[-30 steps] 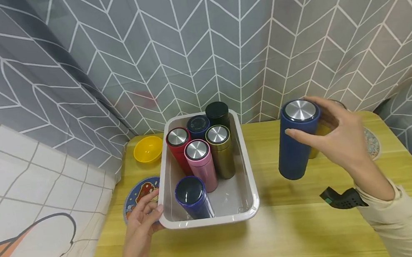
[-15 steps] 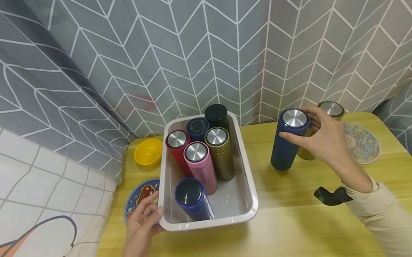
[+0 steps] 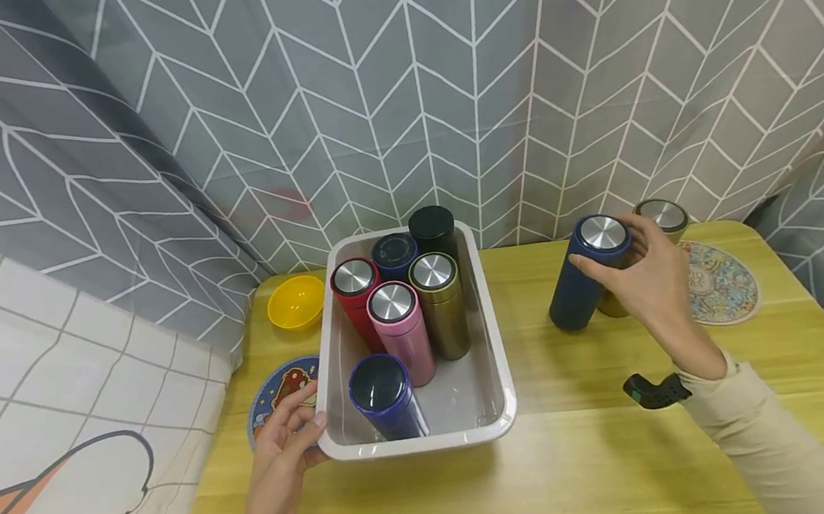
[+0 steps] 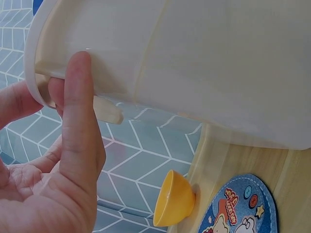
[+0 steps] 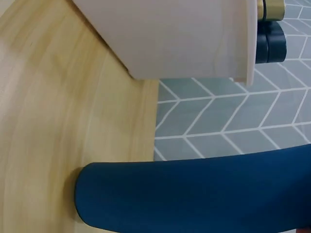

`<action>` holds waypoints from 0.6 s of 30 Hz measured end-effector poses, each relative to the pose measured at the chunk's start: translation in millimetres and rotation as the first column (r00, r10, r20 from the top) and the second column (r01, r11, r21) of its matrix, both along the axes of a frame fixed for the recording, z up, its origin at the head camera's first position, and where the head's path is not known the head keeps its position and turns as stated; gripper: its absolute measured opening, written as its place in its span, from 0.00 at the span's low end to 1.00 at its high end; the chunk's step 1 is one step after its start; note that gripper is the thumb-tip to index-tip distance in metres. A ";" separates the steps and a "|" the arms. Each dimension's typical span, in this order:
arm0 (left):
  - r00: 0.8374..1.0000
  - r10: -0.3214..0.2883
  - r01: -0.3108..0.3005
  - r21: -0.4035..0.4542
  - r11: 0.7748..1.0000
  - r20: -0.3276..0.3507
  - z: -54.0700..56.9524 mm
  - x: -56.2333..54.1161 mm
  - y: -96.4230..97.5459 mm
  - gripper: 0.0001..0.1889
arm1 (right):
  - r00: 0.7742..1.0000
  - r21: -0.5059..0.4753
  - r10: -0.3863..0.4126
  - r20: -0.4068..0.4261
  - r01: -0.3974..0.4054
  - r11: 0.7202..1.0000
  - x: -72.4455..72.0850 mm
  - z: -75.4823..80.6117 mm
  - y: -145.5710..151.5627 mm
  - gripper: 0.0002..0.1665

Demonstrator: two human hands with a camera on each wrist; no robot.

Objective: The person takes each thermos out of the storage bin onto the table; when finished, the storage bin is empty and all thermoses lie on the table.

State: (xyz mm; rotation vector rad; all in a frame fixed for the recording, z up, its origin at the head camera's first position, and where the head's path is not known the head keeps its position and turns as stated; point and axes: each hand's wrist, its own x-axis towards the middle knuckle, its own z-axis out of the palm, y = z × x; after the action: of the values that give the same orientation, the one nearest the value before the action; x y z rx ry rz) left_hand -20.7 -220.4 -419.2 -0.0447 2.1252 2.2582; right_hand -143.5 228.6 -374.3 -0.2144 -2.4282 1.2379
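My right hand (image 3: 648, 278) grips a dark blue thermos bottle (image 3: 582, 285) around its upper end, just below the brushed silver lid. The bottle's base (image 5: 90, 196) is right at the tabletop, with a shadow beside it. My left hand (image 3: 285, 438) holds the rim of a pale grey plastic tub (image 3: 500, 357) at its front left corner, fingers against the outer wall. Inside the tub stand several bottles: a red one (image 3: 356, 300), a pink one (image 3: 407, 337), a gold one (image 3: 444, 312), a glossy blue one (image 3: 389, 402), a dark navy one (image 3: 394, 255) and a black one (image 3: 432, 230).
Behind my right hand stands another bottle (image 3: 660, 217), gold-toned and partly hidden. A round patterned mat (image 3: 722, 283) lies to the right. Left of the tub are a yellow bowl (image 3: 296, 301) and a blue cartoon mat (image 4: 248, 204). A grey curtain (image 3: 438, 78) hangs behind the table.
My right hand has lowered the dark blue bottle toward the table and moved it farther back. The bottle behind it shows more now. My left hand stays on the tub's rim.
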 end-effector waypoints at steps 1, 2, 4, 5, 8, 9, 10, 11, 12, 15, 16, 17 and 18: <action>1.000 -0.002 0.002 0.002 1.000 -0.001 0.1 0.1 -0.1 0.21 | 1.000 -0.007 -0.008 0.005 0.008 1.000 -0.7 -1.1 0.6 0.49; 1.000 -0.003 0.003 0.004 1.000 -0.002 0.2 0.2 -0.1 0.21 | 1.000 -0.013 -0.017 0.012 0.017 1.000 -1.3 -2.1 1.0 0.49; 1.000 -0.006 0.006 0.007 1.000 -0.003 0.2 0.2 -0.1 0.21 | 0.999 -0.028 -0.033 0.019 0.033 0.999 -2.2 -3.3 1.6 0.49; 1.000 -0.006 0.006 0.009 1.000 -0.003 0.1 0.1 0.0 0.21 | 0.999 -0.037 -0.037 0.023 0.038 0.999 -2.7 -4.2 2.1 0.49; 1.000 -0.002 0.002 0.010 1.000 0.001 0.0 0.1 0.2 0.20 | 0.999 -0.047 -0.046 0.017 0.047 0.998 -4.7 -6.9 3.0 0.49; 1.000 0.000 0.000 0.011 1.000 0.002 -0.1 0.2 0.3 0.20 | 0.999 -0.041 -0.048 0.013 0.049 0.998 -5.4 -7.9 3.3 0.49; 1.000 0.001 -0.002 0.011 1.000 0.002 -0.1 0.3 0.3 0.20 | 0.999 -0.036 -0.048 0.010 0.049 0.998 -5.9 -8.9 3.5 0.49; 1.000 0.004 -0.004 0.011 1.000 0.003 -0.1 0.4 0.4 0.20 | 0.999 -0.028 -0.048 0.010 0.048 0.998 -6.4 -9.7 3.7 0.49; 1.000 0.005 -0.005 0.011 1.000 0.003 -0.2 0.5 0.4 0.20 | 0.999 -0.024 -0.049 0.008 0.049 0.999 -7.0 -10.5 4.0 0.49; 1.000 0.008 -0.008 0.007 1.000 0.002 -0.3 0.3 0.4 0.20 | 0.999 -0.019 -0.049 0.012 0.049 0.999 -8.2 -12.2 4.7 0.50; 1.000 0.009 -0.009 0.006 1.000 0.001 -0.3 0.2 0.4 0.20 | 0.999 -0.022 -0.048 0.014 0.049 0.999 -8.6 -12.5 5.0 0.50; 1.000 0.009 -0.009 0.006 1.000 0.000 -0.4 0.1 0.3 0.20 | 0.999 -0.022 -0.049 0.018 0.050 0.999 -8.8 -12.7 5.2 0.50; 1.000 0.007 -0.007 0.006 1.000 -0.001 -0.4 0.0 0.3 0.21 | 0.999 -0.021 -0.050 0.020 0.050 0.999 -9.1 -13.0 5.6 0.50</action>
State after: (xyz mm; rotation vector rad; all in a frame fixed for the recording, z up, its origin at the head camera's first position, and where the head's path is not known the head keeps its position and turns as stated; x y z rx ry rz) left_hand -20.7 -220.1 -419.7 -0.0508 2.1222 2.2687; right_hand -152.6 234.2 -387.3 -0.2932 -2.4121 1.2464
